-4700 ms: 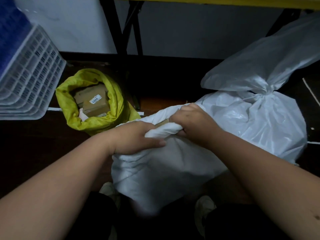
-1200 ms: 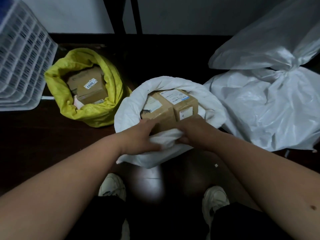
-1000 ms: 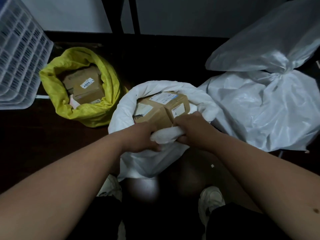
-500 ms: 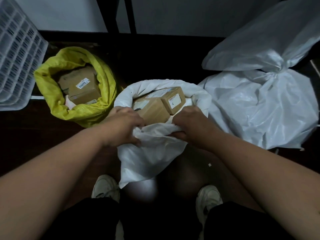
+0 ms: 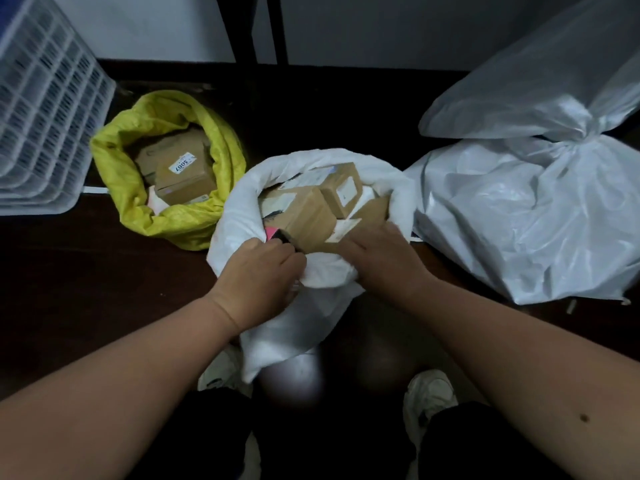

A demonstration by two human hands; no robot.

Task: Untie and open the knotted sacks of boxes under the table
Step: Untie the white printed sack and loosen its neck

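A white sack point(image 5: 239, 209) stands open on the dark floor in front of me, its rim rolled down around several brown cardboard boxes point(image 5: 304, 216). My left hand point(image 5: 258, 271) grips the near rim of this sack with curled fingers. My right hand point(image 5: 377, 254) holds the same near rim a little to the right, fingers tucked into the fabric. To the left a yellow sack point(image 5: 131, 181) sits open with labelled boxes point(image 5: 183, 174) inside. On the right a large white plastic sack point(image 5: 519, 220) is still tied in a knot point(image 5: 575, 133).
A white lattice crate point(image 5: 41, 109) stands at the far left. Black table legs point(image 5: 259, 29) rise behind the sacks against a pale wall. My two white shoes point(image 5: 429, 393) are on the floor just below the open white sack.
The white sack went from bunched shut to open with boxes showing. In the last second both hands rolled its near rim further down and shifted slightly right.
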